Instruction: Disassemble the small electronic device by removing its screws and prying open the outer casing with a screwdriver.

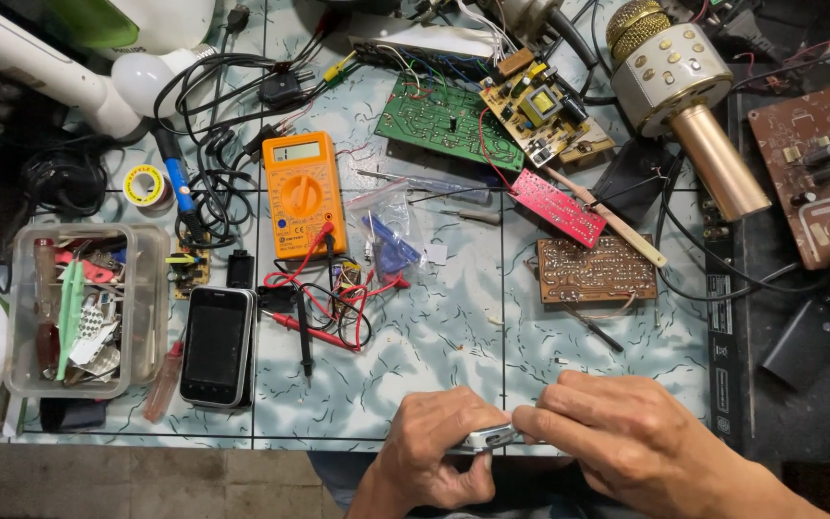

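At the bottom centre of the frame, both hands pinch a small silvery metal part (490, 438) between them, at the near edge of the tiled table (434, 327). The left hand (439, 452) grips its left end with curled fingers; the right hand (617, 432) presses thumb and fingertips onto its right end. What the part is cannot be told.

Up and left of the hands lies a dark phone (217, 346), with a clear plastic box (79, 312) of odds and ends further left. Above the phone sits an orange multimeter (303, 192), its red and black leads trailing below. Toward the upper right lie a brown circuit board (596, 269), a red board (559, 207), a green board (446, 120) and a gold microphone (684, 86).
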